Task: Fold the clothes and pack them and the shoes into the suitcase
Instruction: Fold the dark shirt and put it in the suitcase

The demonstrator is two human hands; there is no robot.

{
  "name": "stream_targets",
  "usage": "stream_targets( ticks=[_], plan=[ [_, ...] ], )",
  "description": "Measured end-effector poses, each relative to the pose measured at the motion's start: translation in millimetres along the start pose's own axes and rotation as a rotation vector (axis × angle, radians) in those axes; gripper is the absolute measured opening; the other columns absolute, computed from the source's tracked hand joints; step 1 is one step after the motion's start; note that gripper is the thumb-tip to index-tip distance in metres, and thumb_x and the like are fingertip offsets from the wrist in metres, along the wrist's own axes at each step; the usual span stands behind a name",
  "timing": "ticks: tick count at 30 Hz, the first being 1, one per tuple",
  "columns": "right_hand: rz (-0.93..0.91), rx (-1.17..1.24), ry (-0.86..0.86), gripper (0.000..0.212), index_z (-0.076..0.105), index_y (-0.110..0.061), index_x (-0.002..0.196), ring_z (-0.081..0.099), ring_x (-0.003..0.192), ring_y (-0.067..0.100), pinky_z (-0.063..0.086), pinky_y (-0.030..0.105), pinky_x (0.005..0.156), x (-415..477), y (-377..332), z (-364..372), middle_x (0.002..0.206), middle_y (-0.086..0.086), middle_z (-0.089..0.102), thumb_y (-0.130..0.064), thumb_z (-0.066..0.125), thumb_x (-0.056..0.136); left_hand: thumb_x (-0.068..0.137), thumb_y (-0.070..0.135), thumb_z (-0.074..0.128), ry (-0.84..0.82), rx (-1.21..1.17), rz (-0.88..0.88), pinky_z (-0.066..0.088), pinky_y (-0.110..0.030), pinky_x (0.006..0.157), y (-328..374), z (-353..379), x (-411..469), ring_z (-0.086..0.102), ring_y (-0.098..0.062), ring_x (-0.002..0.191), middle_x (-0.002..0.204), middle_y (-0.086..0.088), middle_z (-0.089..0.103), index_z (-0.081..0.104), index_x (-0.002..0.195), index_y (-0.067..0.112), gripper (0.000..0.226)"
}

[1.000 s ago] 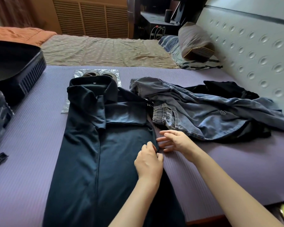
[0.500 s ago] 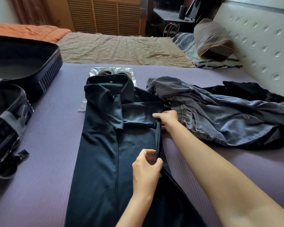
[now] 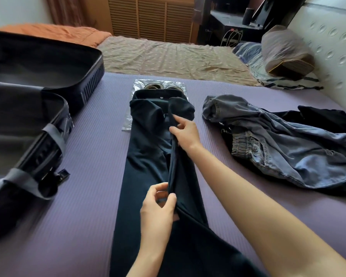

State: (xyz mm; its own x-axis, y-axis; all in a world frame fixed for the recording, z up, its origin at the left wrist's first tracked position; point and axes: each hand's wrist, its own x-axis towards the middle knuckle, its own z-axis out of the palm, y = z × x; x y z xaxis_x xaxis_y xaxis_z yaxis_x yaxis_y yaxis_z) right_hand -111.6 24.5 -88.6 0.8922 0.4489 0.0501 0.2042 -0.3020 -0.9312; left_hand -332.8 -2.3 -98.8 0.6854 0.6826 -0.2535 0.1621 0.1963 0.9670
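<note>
two strips of bare purple mat (image 3: 92, 196) flanked the dark shirt (image 3: 148, 170): a broad one on the left, running to the open suitcase (image 3: 92, 84), and a narrower one on the right, ending at the denim jeans (image 3: 278, 144). the shirt lay lengthwise down the middle of the bed with its collar at the far end, and that end overlapped the plastic bag (image 3: 128, 120) holding the shoes (image 3: 152, 86). the suitcase's ribbed wall stood well apart from the shirt's left edge. the jeans were heaped near the padded headboard (image 3: 328, 56).

the right arm reached in bare from the lower right and crossed above the shirt's right side. the right hand (image 3: 186, 134) was closed on the shirt's turned-in edge at chest height, thumb and fingers pinching the cloth. the left hand (image 3: 158, 204) came up from the near edge and pinched the same edge lower down, thumb against fingertips. between the two hands the cloth stood up off the bed as a taut, narrow ridge.

the shirt was smooth, matte, deep navy. the mat was finely ribbed. the jeans were washed blue and crumpled, with a gathered elastic waistband, and they lay over a black garment (image 3: 328, 120). the bag was shiny and crinkled. the suitcase had a dark lining and grey straps (image 3: 54, 136) across its near half.
</note>
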Motion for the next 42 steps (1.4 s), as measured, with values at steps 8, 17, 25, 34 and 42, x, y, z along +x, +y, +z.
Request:
stream_targets(
  ticks=[8,17,25,34,42],
  plan=[
    [0.035,-0.205,-0.133,0.056,0.046,-0.028,0.140,0.061,0.093,0.019,0.055,0.043,0.083,-8,8,34,0.101,-0.001,0.057,-0.021,0.062,0.086,0.089,0.010,0.061,0.051,0.018,-0.016,0.057,-0.028,0.061,-11,-38,9,0.068,-0.013,0.083,0.094,0.001,0.066,0.061,0.100,0.026,0.020],
    [0.103,0.073,-0.222,0.045,0.046,-0.013,0.138,0.062,0.089,0.017,0.054,0.026,0.070,-36,-7,3,0.111,0.000,0.058,-0.010,0.055,0.094,0.079,0.017,0.073,0.101,0.160,0.013,0.057,-0.026,0.058,-9,-32,5,0.064,-0.007,0.072,0.090,0.005,0.059,0.048,0.115,0.028,0.045],
    [0.070,-0.109,-0.211,0.016,0.068,-0.019,0.099,0.061,0.069,0.015,0.048,0.020,0.058,-134,13,-61,0.089,0.014,0.069,-0.008,0.060,0.090,0.081,0.012,0.067,0.119,0.412,0.131,0.054,-0.039,0.078,-12,-31,3,0.061,-0.015,0.084,0.098,0.002,0.060,0.048,0.126,0.018,0.049],
    [0.034,-0.708,-0.352,0.016,0.062,-0.038,0.081,0.043,0.094,0.002,0.044,0.026,0.084,-257,26,-112,0.092,-0.016,0.054,-0.052,0.067,0.079,0.084,0.002,0.061,0.057,0.300,0.059,0.054,-0.025,0.062,-11,-43,9,0.059,-0.004,0.066,0.086,0.005,0.056,0.049,0.125,0.010,0.043],
    [-0.022,-0.633,-0.324,0.023,0.051,-0.034,0.086,0.053,0.073,0.001,0.044,0.021,0.072,-325,-11,-76,0.077,-0.019,0.058,-0.046,0.067,0.076,0.084,0.003,0.059,0.028,0.268,0.061,0.054,-0.042,0.084,-19,-48,12,0.062,-0.022,0.091,0.095,-0.002,0.060,0.048,0.127,0.012,0.045]
  ],
)
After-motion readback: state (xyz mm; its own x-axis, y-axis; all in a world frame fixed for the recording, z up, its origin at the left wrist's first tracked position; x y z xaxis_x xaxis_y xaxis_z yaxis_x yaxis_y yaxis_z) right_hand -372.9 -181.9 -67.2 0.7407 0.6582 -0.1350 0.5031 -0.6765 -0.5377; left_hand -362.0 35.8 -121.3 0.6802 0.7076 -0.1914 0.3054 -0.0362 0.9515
